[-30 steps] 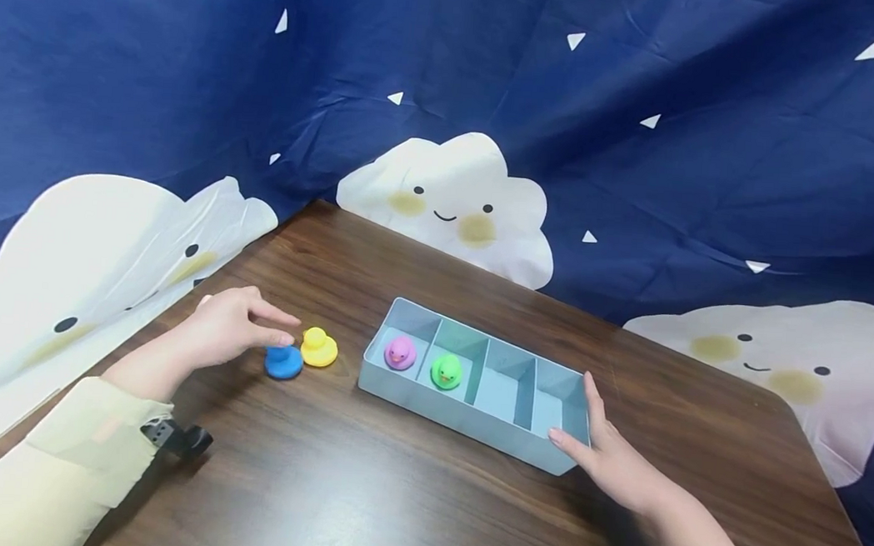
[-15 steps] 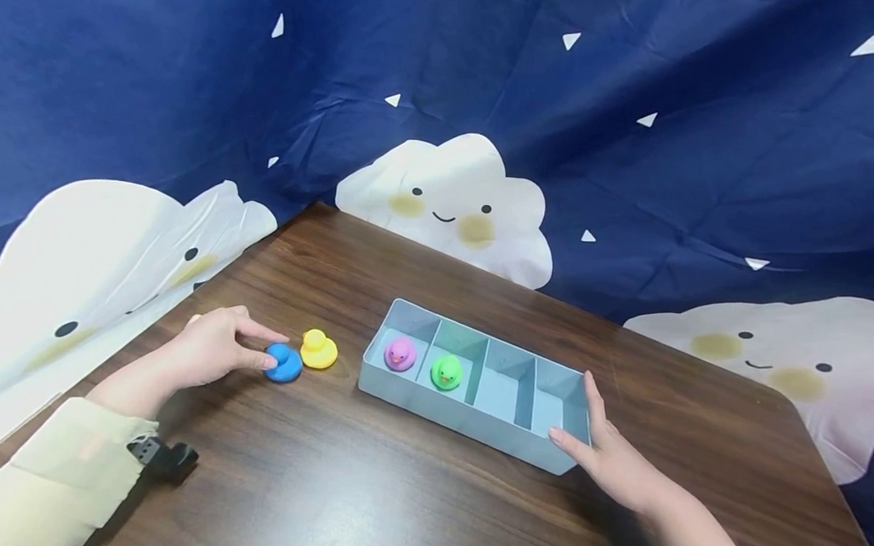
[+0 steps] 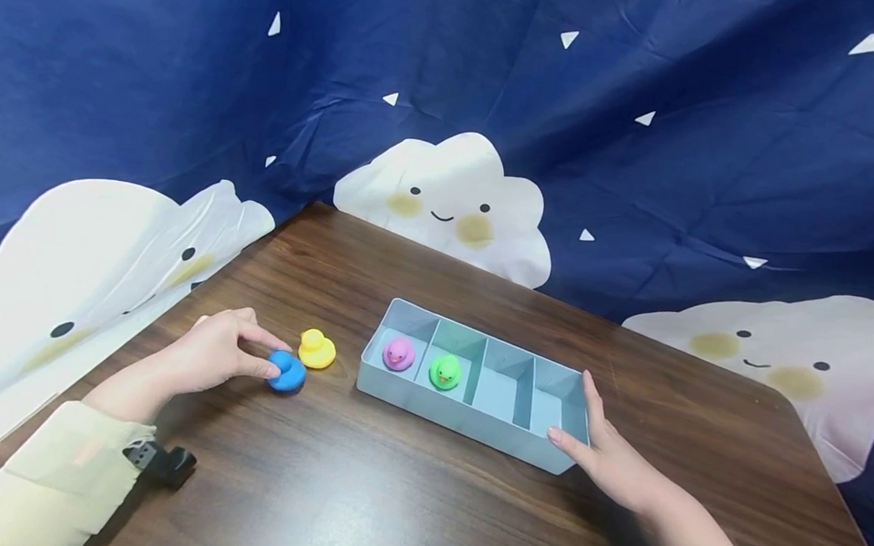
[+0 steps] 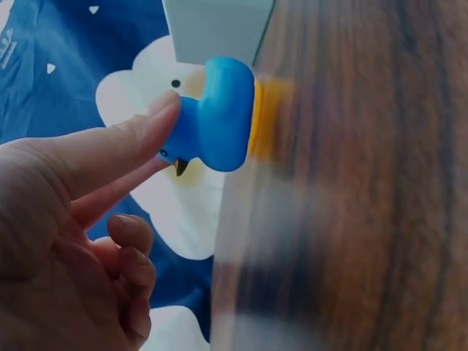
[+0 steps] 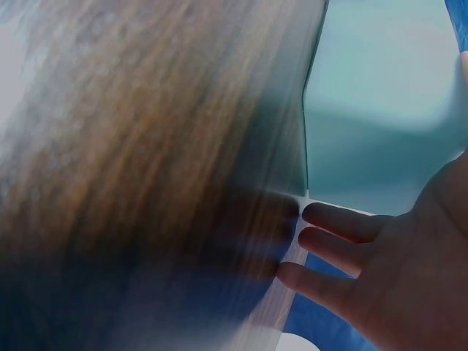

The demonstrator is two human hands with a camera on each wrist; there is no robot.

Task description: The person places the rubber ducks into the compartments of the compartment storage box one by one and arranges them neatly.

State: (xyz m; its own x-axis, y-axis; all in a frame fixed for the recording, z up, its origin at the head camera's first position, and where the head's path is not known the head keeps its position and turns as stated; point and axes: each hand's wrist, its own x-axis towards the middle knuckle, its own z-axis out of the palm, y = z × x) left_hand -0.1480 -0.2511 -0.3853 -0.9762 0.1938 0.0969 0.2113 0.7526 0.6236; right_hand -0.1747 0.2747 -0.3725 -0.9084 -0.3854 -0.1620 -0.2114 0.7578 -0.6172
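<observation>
My left hand (image 3: 210, 355) pinches a blue rubber duck (image 3: 288, 372) between thumb and index finger, as the left wrist view shows at the duck's (image 4: 228, 117) head. The other fingers of that hand are curled toward the palm. Close beyond the blue duck, a yellow rubber duck (image 3: 316, 349) sits on the table. My right hand (image 3: 616, 463) holds the right end of a pale blue box (image 3: 443, 414), thumb over the near rim and index finger at the far corner. In the right wrist view three straight fingers lie below the box wall (image 5: 373, 124).
Dividers split the box into several compartments. A purple duck (image 3: 399, 353) sits in the leftmost, a green duck (image 3: 445, 372) in the one beside it; the two at the right hold nothing. Behind the wooden table (image 3: 364, 477) hangs a blue cloth (image 3: 450, 65) with clouds.
My left hand came down onto the blue duck and took it between thumb and finger. The duck has shifted slightly toward me, away from the yellow one. My right hand stayed put.
</observation>
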